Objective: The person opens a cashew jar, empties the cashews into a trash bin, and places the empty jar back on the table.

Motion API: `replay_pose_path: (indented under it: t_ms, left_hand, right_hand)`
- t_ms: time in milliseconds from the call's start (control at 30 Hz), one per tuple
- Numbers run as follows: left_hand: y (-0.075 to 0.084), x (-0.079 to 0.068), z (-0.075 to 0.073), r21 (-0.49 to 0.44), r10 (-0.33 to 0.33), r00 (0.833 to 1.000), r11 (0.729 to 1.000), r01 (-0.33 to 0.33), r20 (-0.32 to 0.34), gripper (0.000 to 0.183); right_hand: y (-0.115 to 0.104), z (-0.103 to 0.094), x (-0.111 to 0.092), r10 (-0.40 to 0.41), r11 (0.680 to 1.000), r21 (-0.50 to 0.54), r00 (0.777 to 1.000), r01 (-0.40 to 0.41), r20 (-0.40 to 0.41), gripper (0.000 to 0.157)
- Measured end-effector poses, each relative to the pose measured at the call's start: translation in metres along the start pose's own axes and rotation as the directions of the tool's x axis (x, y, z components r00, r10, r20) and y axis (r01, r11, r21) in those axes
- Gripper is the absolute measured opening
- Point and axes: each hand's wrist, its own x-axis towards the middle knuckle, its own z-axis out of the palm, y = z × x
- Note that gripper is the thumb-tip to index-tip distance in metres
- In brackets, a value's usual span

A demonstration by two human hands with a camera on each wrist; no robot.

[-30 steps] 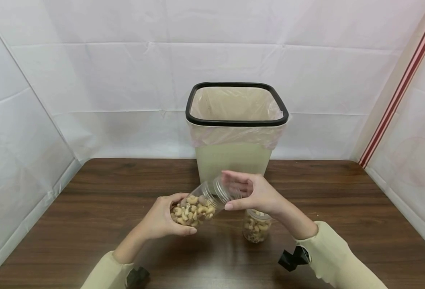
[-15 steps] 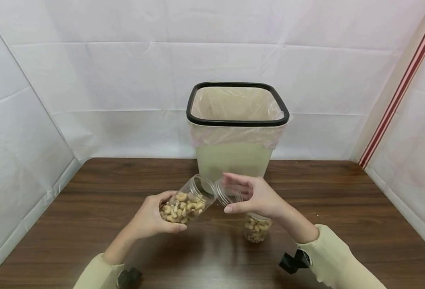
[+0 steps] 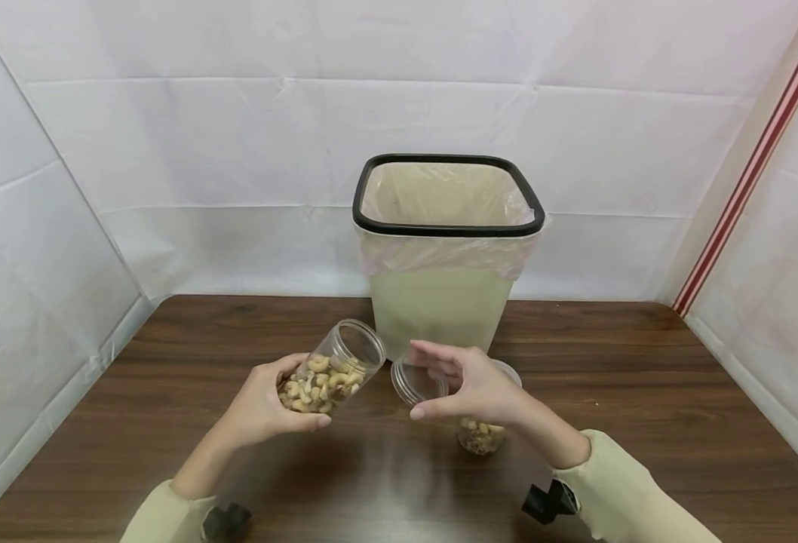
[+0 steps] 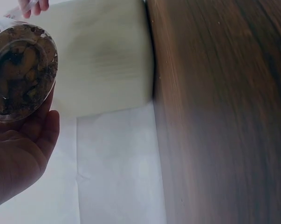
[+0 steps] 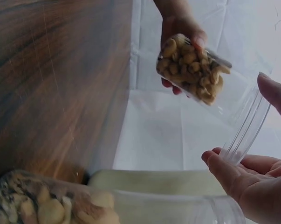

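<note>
My left hand (image 3: pixel 256 407) grips a clear plastic jar (image 3: pixel 327 369) partly filled with cashews. It is tilted, its open mouth facing up and to the right. In the left wrist view the round base of this jar (image 4: pixel 23 70) shows dark nuts and bits. The right hand (image 3: pixel 477 392) holds a clear screw lid (image 3: pixel 406 385) on edge between thumb and fingers, a small gap away from the jar's mouth. Under that hand a second clear jar (image 3: pixel 482 439) of nuts stands upright on the table, partly hidden; its side (image 5: pixel 51 205) looms close in the right wrist view.
A pale bin (image 3: pixel 440 294) with a black rim and a clear plastic liner stands at the back of the dark wooden table (image 3: pixel 188 354), just behind the hands. White sheeting (image 3: pixel 236 136) hangs at the back and both sides.
The left hand has drawn the jar leftward, and the lid in the right hand has come apart from its mouth. The right hand has sunk slightly towards the table.
</note>
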Motion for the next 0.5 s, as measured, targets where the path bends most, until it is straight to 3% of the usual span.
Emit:
replay_pose_path:
  t_ms: [100,333,500]
  left_hand:
    - [0.0,-0.001,-0.002,-0.001,-0.011,1.0,1.0,0.011,0.0,0.067]
    - [0.0,-0.003,-0.01,0.0,-0.026,1.0,1.0,0.026,-0.008,0.067]
    - [-0.001,-0.003,-0.012,-0.005,-0.031,0.999,1.0,0.031,-0.01,0.067]
  right_hand:
    - [0.0,0.005,0.0,-0.001,1.0,-0.01,1.0,0.001,-0.004,0.077]
    - [-0.004,0.019,-0.005,-0.01,0.975,-0.223,1.0,0.004,-0.028,0.082]
    - [0.004,0.026,-0.003,0.003,0.959,-0.285,1.0,-0.007,-0.013,0.081]
